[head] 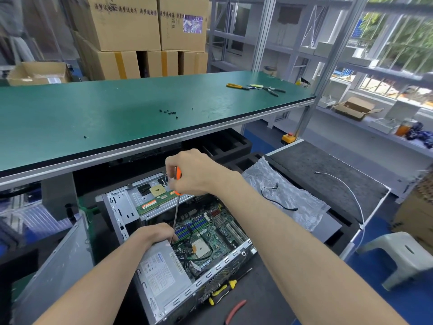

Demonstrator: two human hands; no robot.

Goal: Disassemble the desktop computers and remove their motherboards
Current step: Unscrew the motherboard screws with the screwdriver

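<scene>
We find the motherboard (210, 233) seated in the open case (164, 289), which lies on its side on a dark, low surface below the green counter (117, 109). The right hand (189, 172) is wrapped round the orange handle of a screwdriver (176, 205), shaft pointing down into the case near the blue memory slots. The left hand (157, 234) rests on the power supply (161, 270), fingers curled at the black cables (185, 245) by the shaft's tip; we cannot tell whether it grips them.

We judge the step to be freeing a board screw or a fitting beside it. The next move calls for the tip seated squarely and the cables held aside, then the remaining screws and connectors cleared before the board lifts.

A memory stick (159, 200) and a chip (156, 190) lie on the drive bay. Yellow-handled pliers (222, 289) and red-handled cutters (235, 309) lie just beside the case.

On the counter, loose black screws (168, 112) sit mid-surface, hand tools (257, 88) toward its far right. Cardboard boxes (140, 26) stand behind, shelving and windows to the right, and a plastic stool (403, 254) on the blue floor.
</scene>
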